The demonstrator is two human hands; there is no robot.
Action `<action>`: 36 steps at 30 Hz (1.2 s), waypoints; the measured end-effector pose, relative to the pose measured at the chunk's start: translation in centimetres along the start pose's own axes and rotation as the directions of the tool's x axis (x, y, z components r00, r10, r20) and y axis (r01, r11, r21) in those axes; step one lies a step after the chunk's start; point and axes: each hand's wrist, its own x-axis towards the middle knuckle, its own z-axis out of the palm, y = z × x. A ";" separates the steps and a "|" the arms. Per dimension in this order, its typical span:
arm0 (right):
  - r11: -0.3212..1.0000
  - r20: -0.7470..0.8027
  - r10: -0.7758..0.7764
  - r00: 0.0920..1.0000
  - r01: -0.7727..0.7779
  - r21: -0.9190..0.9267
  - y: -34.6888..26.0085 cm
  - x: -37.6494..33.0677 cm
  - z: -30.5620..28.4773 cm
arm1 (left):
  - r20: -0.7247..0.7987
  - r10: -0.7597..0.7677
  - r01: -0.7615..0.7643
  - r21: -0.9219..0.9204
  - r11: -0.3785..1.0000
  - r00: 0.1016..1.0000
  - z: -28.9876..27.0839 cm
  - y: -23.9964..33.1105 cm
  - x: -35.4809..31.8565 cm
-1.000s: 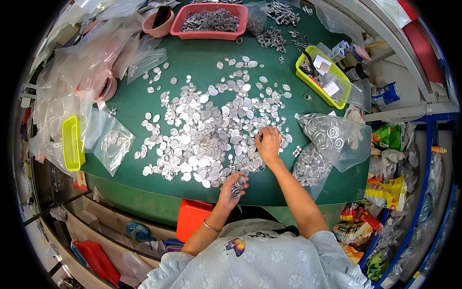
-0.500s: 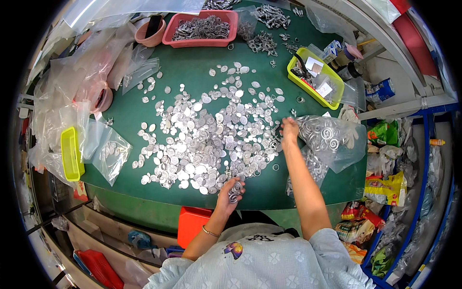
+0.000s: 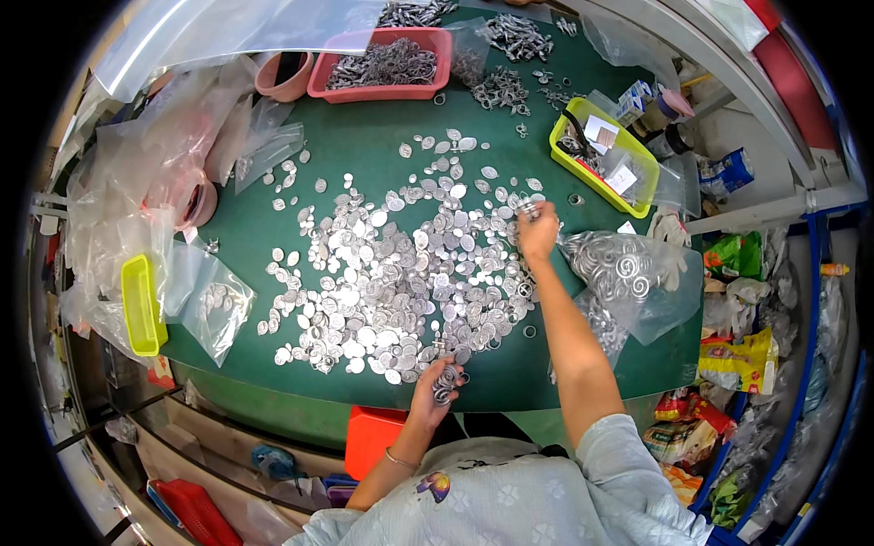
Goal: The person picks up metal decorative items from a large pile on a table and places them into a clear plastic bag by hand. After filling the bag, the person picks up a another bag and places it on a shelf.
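Loose silver oval medals (image 3: 391,273) lie in a broad heap over the middle of the green table (image 3: 228,350). At the near edge of the heap, my left hand (image 3: 437,391) is closed around a bunch of silver spiral pieces (image 3: 445,386), with coils showing past the fingers. My right hand (image 3: 538,231) is at the heap's right edge, fingers pinched together. Silvery bits show at its fingertips, but whether they are held or lie on the table is unclear. Beside my right forearm is a clear plastic bag (image 3: 674,291) of silver spiral pieces (image 3: 628,267).
A pink tray (image 3: 314,86) of metal parts stands at the back, near a pink bowl (image 3: 289,86). A yellow-green basket (image 3: 648,196) with papers and tools is at right, another yellow-green tray (image 3: 144,309) at left. Plastic bags (image 3: 127,200) crowd the left side; a red bin (image 3: 369,437) sits below.
My right hand has moved a little up and left, away from the bag of spiral pieces to the heap's edge. My left hand keeps its hold. The whole view has shifted slightly.
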 end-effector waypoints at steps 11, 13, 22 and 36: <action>0.977 0.017 -0.151 0.988 0.152 -0.149 -1.1 -2.6 0.5 | -0.010 -0.011 0.011 -0.040 0.999 1.000 1.2 1.2 0.5; 0.929 0.110 -0.361 0.926 0.368 -0.042 -2.7 -4.7 1.7 | 0.004 0.001 -0.001 -0.053 0.999 1.000 0.9 1.3 0.5; 0.628 0.521 -0.713 0.469 0.759 0.175 -11.3 -14.0 5.5 | -0.025 0.025 -0.026 -0.047 0.999 0.999 0.0 1.4 -0.2; 0.655 0.567 -0.677 0.470 0.736 0.171 -6.4 -16.4 -0.6 | -0.082 0.115 -0.117 -0.024 0.993 0.990 -0.9 3.3 -1.6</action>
